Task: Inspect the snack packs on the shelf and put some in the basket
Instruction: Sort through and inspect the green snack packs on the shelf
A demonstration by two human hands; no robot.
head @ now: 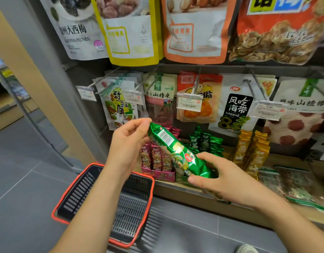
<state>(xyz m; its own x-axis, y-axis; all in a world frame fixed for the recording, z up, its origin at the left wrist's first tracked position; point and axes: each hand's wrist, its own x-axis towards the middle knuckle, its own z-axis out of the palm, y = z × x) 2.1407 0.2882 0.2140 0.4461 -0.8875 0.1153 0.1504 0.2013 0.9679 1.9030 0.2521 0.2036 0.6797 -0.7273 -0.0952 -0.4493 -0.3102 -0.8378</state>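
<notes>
Shop shelf (185,187) ahead: both hands, left hand (126,143) and right hand (219,178), pinch the green pack's (175,152) ends; it looks light, crinkly, slippery.

Everything's lit bright and even, and shadows are kept soft. Glare is thrown off the foil of the green snack pack (177,152) and the glossy orange bag (278,33) up top. Straight lines are bent toward the edges by the wide lens. The basket (75,196) is smeared by blur at its near corner.

Shiny green snack pack (177,152); black basket (81,194), orange-red rim; yellow packs (252,150)
</notes>
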